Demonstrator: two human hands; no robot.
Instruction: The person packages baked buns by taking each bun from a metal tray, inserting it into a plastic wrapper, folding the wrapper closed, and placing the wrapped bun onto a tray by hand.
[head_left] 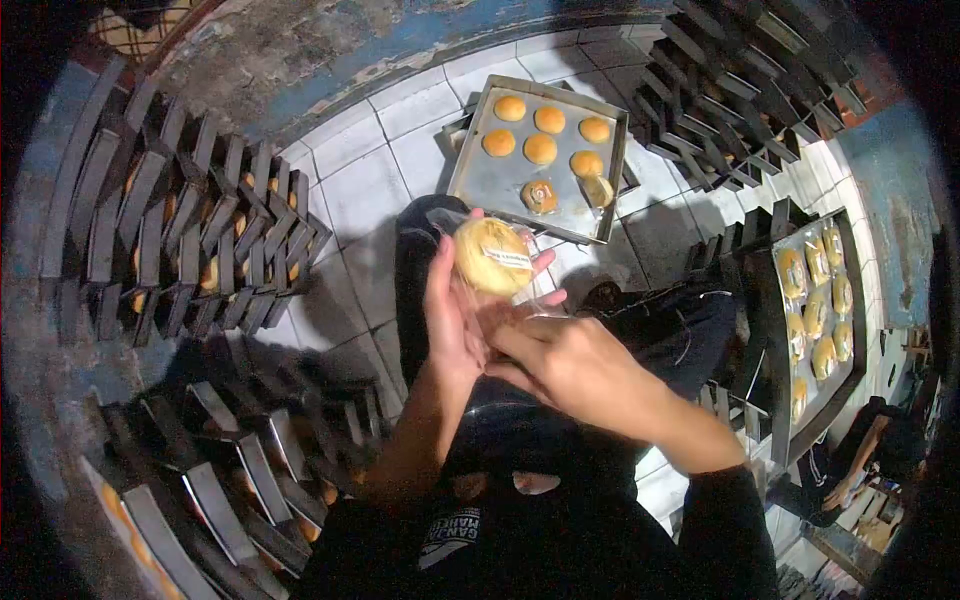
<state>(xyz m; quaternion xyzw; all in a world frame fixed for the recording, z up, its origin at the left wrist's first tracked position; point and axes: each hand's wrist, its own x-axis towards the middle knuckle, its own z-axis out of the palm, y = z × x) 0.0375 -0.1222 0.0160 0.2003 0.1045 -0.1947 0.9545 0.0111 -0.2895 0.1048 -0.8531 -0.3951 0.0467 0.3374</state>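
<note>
A round bun [490,257] in a clear plastic bag with a white printed label rests in my left hand [452,320]. The thumb lies along the bun's left side, and fingertips show past its right side. My right hand [585,370] is closed at the near end of the bag, fingers pinched on the plastic beside my left palm. Just beyond my hands, a square metal tray [480,170] on the tiled floor holds several bare golden buns [540,150]. At its near edge lie a wrapped bun [539,197] and another wrapped bun [597,190] tilted on its side.
Stacked dark trays [180,220] stand at left, more stacked trays [240,470] at lower left, and another stack [720,90] at upper right. A tray [850,375] of wrapped buns sits at right. Another person's arm [858,465] shows at far right.
</note>
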